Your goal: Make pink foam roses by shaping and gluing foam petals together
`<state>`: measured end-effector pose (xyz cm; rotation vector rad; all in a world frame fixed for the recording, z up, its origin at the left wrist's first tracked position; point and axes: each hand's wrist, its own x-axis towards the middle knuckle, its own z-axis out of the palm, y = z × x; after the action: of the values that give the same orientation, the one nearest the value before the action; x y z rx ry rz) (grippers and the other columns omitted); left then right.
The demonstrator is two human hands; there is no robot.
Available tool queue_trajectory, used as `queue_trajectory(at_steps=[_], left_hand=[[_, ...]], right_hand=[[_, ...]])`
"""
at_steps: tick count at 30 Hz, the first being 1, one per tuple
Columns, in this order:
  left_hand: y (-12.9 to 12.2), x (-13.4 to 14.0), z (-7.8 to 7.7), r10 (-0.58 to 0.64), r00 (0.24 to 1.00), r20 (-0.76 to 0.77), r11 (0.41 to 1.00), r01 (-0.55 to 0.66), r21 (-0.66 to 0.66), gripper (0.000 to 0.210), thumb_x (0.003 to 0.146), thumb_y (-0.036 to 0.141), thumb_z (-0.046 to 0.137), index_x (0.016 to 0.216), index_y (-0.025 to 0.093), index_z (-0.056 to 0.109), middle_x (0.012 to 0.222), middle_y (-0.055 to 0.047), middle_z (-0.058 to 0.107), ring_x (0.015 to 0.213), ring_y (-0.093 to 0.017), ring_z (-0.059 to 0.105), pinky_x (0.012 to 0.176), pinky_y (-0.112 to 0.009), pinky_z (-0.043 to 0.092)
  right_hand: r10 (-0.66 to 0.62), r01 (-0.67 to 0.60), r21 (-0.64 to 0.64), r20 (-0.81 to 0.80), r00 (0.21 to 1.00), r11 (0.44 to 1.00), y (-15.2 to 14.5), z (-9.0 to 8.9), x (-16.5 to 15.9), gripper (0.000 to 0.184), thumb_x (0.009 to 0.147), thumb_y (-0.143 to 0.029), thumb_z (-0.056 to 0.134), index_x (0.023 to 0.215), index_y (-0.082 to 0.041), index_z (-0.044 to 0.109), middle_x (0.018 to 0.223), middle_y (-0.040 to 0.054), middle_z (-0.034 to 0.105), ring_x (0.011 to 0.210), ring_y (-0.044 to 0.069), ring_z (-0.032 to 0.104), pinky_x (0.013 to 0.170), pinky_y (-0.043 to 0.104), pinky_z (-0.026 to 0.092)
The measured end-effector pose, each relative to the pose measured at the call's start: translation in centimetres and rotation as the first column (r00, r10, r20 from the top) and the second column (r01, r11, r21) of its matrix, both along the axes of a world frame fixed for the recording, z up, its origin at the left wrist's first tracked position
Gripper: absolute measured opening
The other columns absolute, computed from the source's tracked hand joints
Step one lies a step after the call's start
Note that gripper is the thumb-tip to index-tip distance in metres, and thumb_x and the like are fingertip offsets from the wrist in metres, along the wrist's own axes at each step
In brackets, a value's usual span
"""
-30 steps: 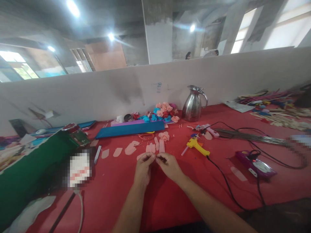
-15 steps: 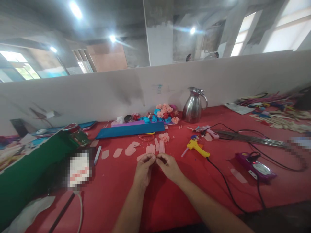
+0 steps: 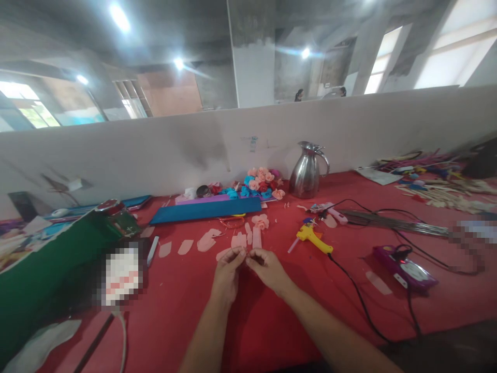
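My left hand (image 3: 230, 269) and my right hand (image 3: 268, 268) meet fingertip to fingertip above the red table (image 3: 264, 331). Both are closed in a pinch, and whatever lies between the fingertips is too small or hidden to name. Just beyond the fingers are cut pink paper pieces (image 3: 238, 240) and a pink strip (image 3: 257, 238). A pink paper flower (image 3: 261, 221) rests at the strip's far end. More pink petal shapes (image 3: 185, 247) lie to the left. To the right of my hands sits a yellow glue gun (image 3: 316, 239) with its cord.
A blue folded sheet (image 3: 205, 210) lies in front of a heap of paper flowers (image 3: 264, 181). Behind stands a steel jug (image 3: 306, 173). At right are a purple power strip (image 3: 404, 267), cables and wire rods (image 3: 399, 224). A lidded jar (image 3: 118, 217) stands left, beside a green panel (image 3: 46, 264).
The view has shifted slightly, so things sit a little further left. Both hands keep nearly the same pinching pose.
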<state>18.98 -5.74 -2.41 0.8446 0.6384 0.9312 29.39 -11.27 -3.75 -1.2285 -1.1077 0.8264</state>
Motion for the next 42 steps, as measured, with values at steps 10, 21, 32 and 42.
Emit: queue_trajectory(at_steps=[10,21,32,42], left_hand=[[-0.1,0.1,-0.1,-0.035,0.999,-0.007,0.996,0.035,-0.082,0.021,0.053,0.022,0.081,0.069,0.012,0.070,0.067,-0.003,0.068,0.062,-0.011,0.059,0.062,-0.022,0.045],[-0.1,0.1,0.0,-0.065,0.998,0.017,0.995,0.066,-0.068,0.016,0.059,0.024,0.077,0.070,0.014,0.071,0.064,-0.003,0.066,0.060,-0.012,0.058,0.062,-0.024,0.045],[0.0,0.2,-0.5,-0.080,0.997,0.016,0.994,0.081,-0.076,0.017,0.059,0.022,0.077,0.071,0.013,0.071,0.065,-0.002,0.066,0.060,-0.011,0.057,0.060,-0.022,0.043],[-0.3,0.1,0.2,-0.167,0.985,0.032,0.980,0.169,-0.102,0.014,0.064,0.023,0.075,0.072,0.016,0.066,0.068,0.001,0.062,0.063,-0.009,0.055,0.061,-0.020,0.044]], right_hand=[[0.037,-0.044,-0.053,-0.138,0.990,0.998,0.0,0.3,-0.1,0.026,0.075,-0.042,0.058,0.067,-0.017,0.057,0.059,-0.0024,0.054,0.054,0.010,0.047,0.055,0.023,0.038],[0.028,-0.044,-0.067,-0.230,0.973,0.997,-0.1,0.4,0.0,0.030,0.072,-0.047,0.061,0.070,-0.017,0.061,0.062,-0.0009,0.059,0.056,0.011,0.052,0.053,0.023,0.039],[0.015,-0.035,-0.098,-0.203,0.979,0.995,-0.1,0.5,0.0,0.030,0.072,-0.046,0.062,0.068,-0.016,0.060,0.061,-0.0007,0.059,0.057,0.011,0.052,0.054,0.023,0.040],[-0.089,0.085,-0.028,-0.270,0.959,0.996,0.1,0.7,0.9,0.028,0.068,-0.043,0.066,0.081,-0.018,0.066,0.075,0.0024,0.065,0.068,0.016,0.058,0.064,0.028,0.047]])
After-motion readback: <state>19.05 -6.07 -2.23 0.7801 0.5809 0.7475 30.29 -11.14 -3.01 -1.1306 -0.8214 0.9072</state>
